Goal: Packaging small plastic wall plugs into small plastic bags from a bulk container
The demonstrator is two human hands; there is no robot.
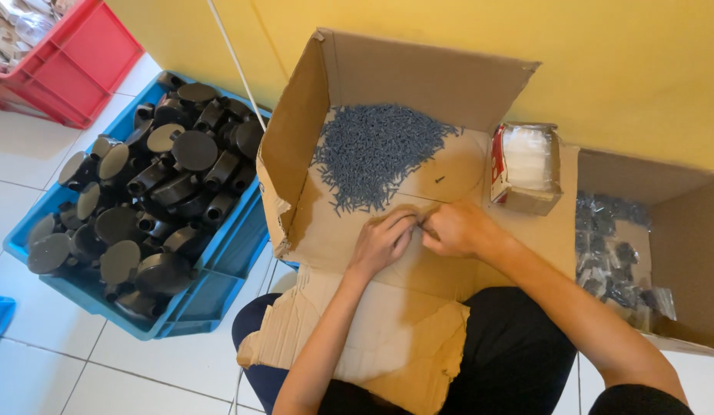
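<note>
We are pinching a small grey screw (420,224) between our left hand (382,242) and right hand (458,229), fingers closed, just below the screw pile (376,154) lying on the cardboard box (349,230).

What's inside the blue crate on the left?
The blue crate is heaped with black round-capped plastic fittings with short tube outlets. They cover its floor, so anything beneath them is hidden. It seems to sit in a second blue crate.

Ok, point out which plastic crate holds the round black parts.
The blue crate at left; the red crate by the wall has no black parts.
</note>
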